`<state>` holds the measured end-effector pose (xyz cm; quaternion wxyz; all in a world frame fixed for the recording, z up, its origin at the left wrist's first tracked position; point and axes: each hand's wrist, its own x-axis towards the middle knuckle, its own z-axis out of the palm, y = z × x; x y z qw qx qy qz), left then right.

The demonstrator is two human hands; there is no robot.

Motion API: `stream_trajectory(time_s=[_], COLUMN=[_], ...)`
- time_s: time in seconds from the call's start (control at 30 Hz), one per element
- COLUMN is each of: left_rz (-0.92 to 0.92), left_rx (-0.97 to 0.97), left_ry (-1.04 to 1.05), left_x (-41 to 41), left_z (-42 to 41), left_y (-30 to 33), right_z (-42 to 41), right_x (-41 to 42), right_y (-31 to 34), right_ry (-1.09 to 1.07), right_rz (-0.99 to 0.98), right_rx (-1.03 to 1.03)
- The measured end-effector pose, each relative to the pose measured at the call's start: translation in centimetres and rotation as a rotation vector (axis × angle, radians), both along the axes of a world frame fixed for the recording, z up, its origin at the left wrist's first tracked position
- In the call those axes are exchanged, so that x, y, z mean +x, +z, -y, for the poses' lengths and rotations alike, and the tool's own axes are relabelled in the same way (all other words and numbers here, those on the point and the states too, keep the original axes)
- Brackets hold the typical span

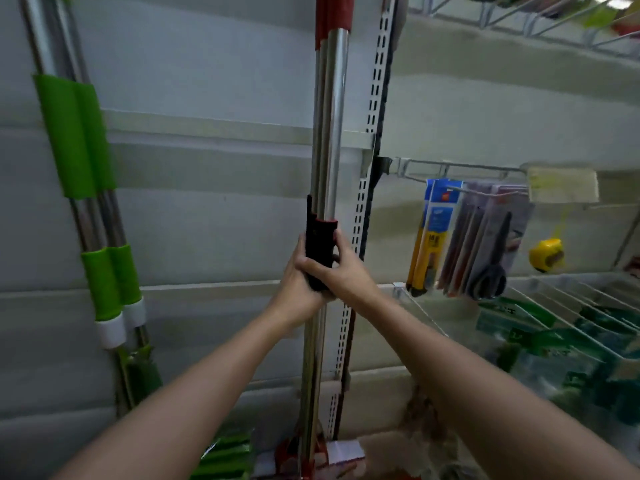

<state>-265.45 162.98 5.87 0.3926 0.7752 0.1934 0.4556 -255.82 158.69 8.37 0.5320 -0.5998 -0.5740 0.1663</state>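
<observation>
While both hands meet at one spot, the job looks barely begun: the left hand (294, 284) and right hand (346, 275) are clenched together round the black grip (320, 242) of a steel pole (331, 133), fingers (306, 263) of the right wrapped over the left, thumb up the side of the grip. The pole stands approx. upright, close against the grey wall panel (207, 81), just left of the slotted shelf upright (374, 98); its red sleeve (334, 19) runs out the top of the view and its foot sits low down amid blurred red and white packaging, so can't tell whether it rests on the floor or is lifted. A 2nd, thinner tube seems to run just behind it on the left, but blur makes that unsure. What's done, judging from this: a firm two-handed hold, nothing more. What's left: either drawing the pole clear of the display or twisting the grip to set the length; can't say which, as the hands would sit the same way for both. Well to the left lean two green-sleeved poles (74, 133) w/ white collars, untouched. To the right, apart from the hands, hang utility-knife packs (433, 237), scissors packs (491, 251) and a yellow tape measure (547, 254), above a wire shelf (554, 299) w/ green packets.
</observation>
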Motion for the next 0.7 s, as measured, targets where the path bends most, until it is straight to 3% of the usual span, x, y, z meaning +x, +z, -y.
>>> stream_trajectory(time_s=[0.33, 0.47, 0.7], left_rz=[-0.114, -0.205, -0.203], left_rx=[-0.124, -0.196, -0.163], left_ry=[0.161, 0.226, 0.232], left_x=[1.1, 1.2, 1.6], left_z=[1.2, 0.8, 0.9], left_y=[0.2, -0.3, -0.9], right_z=[-1.6, -2.0, -2.1], right_x=[-0.1, -0.3, 0.1], right_y=[5.5, 5.2, 5.0], right_ry=[0.113, 0.095, 0.123], right_rz=[-0.18, -0.17, -0.201], right_rx=[0.091, 0.041, 0.062])
